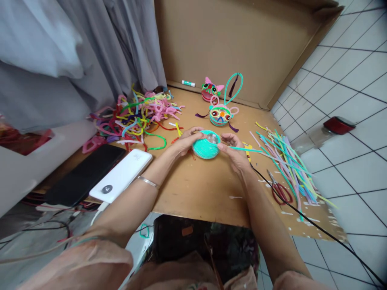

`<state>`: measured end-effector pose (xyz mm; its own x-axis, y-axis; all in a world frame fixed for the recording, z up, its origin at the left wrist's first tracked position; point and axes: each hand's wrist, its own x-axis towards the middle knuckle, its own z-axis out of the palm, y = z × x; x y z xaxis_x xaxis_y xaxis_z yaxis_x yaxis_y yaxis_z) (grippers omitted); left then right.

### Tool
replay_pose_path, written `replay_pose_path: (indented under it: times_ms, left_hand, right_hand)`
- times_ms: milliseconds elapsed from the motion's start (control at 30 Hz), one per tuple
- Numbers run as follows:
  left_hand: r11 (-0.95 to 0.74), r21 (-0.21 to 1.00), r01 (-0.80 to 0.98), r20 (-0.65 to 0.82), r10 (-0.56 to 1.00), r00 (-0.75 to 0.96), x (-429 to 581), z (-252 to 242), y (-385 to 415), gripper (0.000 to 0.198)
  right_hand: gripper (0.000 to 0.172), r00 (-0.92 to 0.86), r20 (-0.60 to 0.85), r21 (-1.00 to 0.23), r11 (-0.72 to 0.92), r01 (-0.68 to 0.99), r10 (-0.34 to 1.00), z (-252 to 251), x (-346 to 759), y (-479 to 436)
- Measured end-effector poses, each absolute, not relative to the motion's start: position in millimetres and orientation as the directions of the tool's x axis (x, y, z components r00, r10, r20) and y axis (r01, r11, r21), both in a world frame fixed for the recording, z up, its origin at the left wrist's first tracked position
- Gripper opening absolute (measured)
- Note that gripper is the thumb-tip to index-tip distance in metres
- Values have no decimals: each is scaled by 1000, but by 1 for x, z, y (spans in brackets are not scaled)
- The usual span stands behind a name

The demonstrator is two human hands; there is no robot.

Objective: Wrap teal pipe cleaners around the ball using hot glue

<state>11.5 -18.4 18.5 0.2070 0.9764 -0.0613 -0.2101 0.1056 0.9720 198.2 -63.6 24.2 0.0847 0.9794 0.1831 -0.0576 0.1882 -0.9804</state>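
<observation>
A round form wrapped in turquoise pipe cleaner is held between my two hands above the tabletop. Its upper side has an uncovered, clear-looking opening. My left hand grips its left side, thumb on the upper rim. On the other side, my right hand pinches a turquoise pipe cleaner against the rim, and the loose end sticks out to the right. Behind them stands a finished-looking turquoise animal head with pink ears, a tall loop and tassels. A red and green animal head with pink ears sits farther back.
Tangled coloured pipe cleaners are heaped at the left. Straight pipe cleaners lie at the right beside red-handled scissors and a black cable. A white power bank, a black slab and a glue stick are also here.
</observation>
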Motion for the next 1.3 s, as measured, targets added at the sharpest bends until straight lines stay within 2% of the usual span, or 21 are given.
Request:
replay_pose_path:
  times_ms: [133,467,700,1100,1300]
  left_hand:
    - [113,967,-226,-76,983,165,7,19,-14,51]
    - [134,969,-207,-95,978,188,9,18,-14,55]
    - [91,976,-196,-54,981,186,10,19,-16,53]
    - [112,982,-154,-73,968,241,11,21,-18,57]
    - [130,979,-157,-81,956,284,10,24,-21,59]
  right_hand:
    - [38,78,133,-988,139,-65,988,24,202,-63]
    - [33,109,93,-985,107,-138,990,22,196,-62]
    - [20,58,156,-987,158,-27,986,23,197,-63]
    - [16,51,215,-975,212,60,975,23,196,-62]
    - [21,13,209,-970,205,131,978,23,200,-61]
